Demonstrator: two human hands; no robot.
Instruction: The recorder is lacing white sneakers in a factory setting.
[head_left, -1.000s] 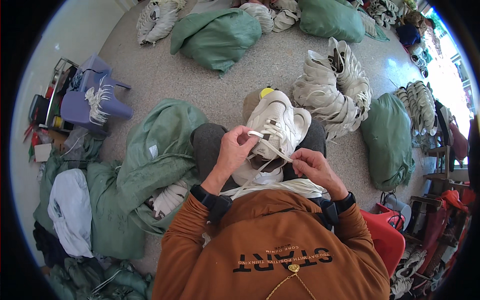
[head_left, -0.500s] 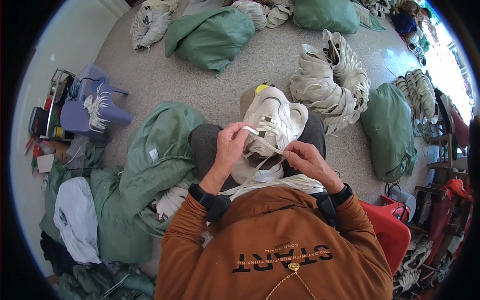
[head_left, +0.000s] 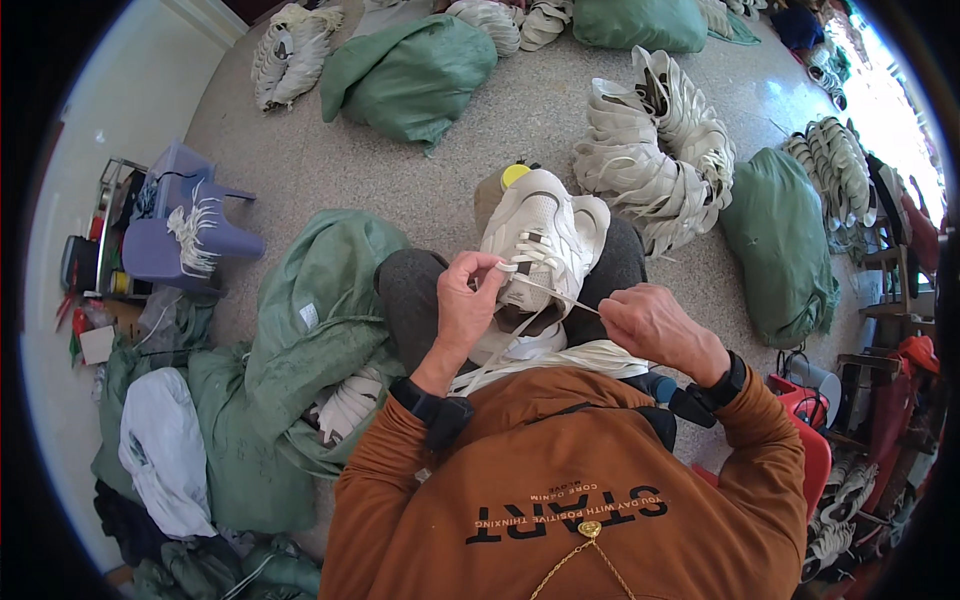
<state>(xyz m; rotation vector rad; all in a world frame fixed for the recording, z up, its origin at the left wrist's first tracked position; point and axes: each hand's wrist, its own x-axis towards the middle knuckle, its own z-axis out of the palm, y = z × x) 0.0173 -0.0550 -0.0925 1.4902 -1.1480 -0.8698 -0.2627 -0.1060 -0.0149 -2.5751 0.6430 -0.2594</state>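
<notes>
Our left hand (head_left: 468, 305) pinches a white lace (head_left: 565, 298) between thumb and forefinger; our right hand (head_left: 655, 322) grips its stretched length. Just beyond, between both hands, we see the white shoe (head_left: 530, 225), toe away. White strands (head_left: 590, 362) lie nearer us. Should our right hand outpull the left pinch, the lace could slip and slacken.
</notes>
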